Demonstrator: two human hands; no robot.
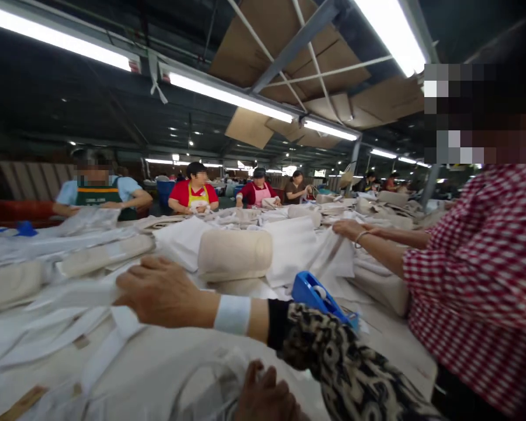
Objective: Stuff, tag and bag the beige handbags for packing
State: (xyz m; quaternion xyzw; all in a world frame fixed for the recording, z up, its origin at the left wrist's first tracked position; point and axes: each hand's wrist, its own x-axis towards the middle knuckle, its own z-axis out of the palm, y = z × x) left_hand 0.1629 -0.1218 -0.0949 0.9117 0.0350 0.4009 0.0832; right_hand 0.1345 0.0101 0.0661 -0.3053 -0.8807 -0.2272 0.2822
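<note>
- Right hand (158, 292): fingers pinching a white strip (76, 293).
- Left hand (269, 397): cut by the bottom edge; cannot tell whether it grips.
- Cloth (170, 354): low, open room between both hands.
- Dispenser (318, 295): crowding the right sleeve (333, 351).

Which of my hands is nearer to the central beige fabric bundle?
Right hand: just front-left of the fabric bundle. The left hand is farther, near the picture's bottom.

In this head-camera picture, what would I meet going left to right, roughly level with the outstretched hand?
A bare hand wearing a white wristband, a beige rounded fabric bundle, a blue tape dispenser, a red-and-white checked shirt.
</note>
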